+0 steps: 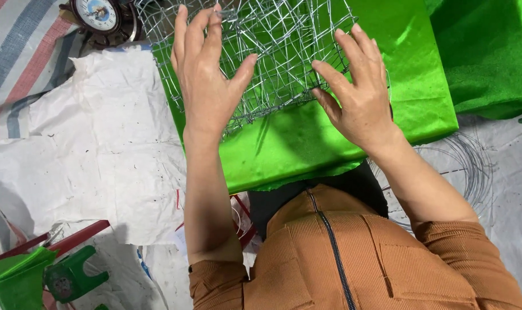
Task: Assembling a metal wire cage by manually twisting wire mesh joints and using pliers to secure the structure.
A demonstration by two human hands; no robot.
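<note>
A crumpled piece of silvery wire mesh (278, 46) lies on a folded sheet of shiny green fabric (307, 143). My left hand (206, 74) rests flat on the mesh's left side with its fingers spread, fingertips up at the mesh's top edge. On the mesh's right edge lies my right hand (355, 86), fingers apart and pressing on the wire. Neither hand is closed around anything. My rust-brown zipped top (341, 258) fills the lower middle of the view.
White crumpled sheeting (106, 149) covers the floor at left. A small round clock (97, 14) stands at top left on a striped tarp (20, 51). More green fabric (485, 57) lies at right, a wire coil (473, 166) below it, and a green plastic stool (71, 278) at bottom left.
</note>
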